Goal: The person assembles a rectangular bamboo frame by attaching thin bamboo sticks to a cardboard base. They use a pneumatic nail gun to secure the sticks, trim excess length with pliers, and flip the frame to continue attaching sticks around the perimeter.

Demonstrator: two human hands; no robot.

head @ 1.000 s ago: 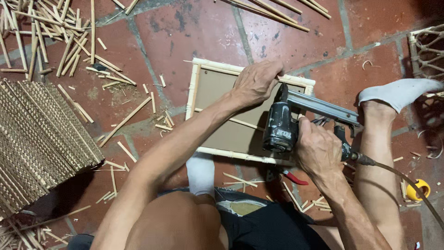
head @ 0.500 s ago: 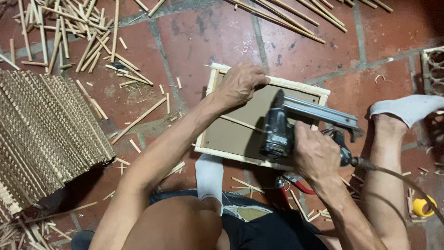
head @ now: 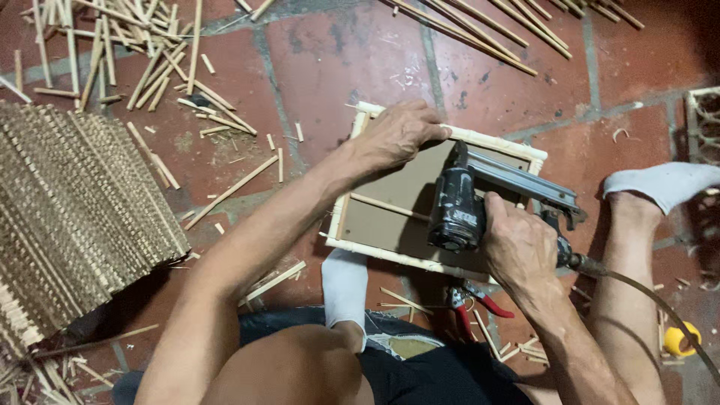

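Seen from above, on a floor of red tiles (head: 337, 52). At centre, flat on the tiles: a small rectangular frame (head: 390, 251) of pale bamboo strips around a brown board, one thin strip lying across the board. No packages, labels or signs to be made out anywhere.

Left hand (head: 397, 135) pressed palm-down on the frame's far edge, fingers curled over the rail, holding it steady. Right hand (head: 521, 251) closed around the handle of a black pneumatic nail gun (head: 457, 210), nose resting on the frame near the left fingertips, long grey magazine reaching away to the right. Dark air hose (head: 652, 296) running from the gun's handle toward the lower right corner.

At left, a big stack of woven bamboo mats (head: 71, 217), slightly fanned. Loose bamboo sticks (head: 127, 52) scattered over the upper left; longer sticks (head: 480, 34) lying slantwise along the top. Just below the frame, red-handled pliers (head: 472, 304) among offcuts. Small yellow object (head: 681, 339) at lower right, kind unclear. White-socked foot (head: 664, 184) at right, another white sock (head: 345, 289) tucked against the frame's near edge. Gun body and right hand covering part of the board's right half.
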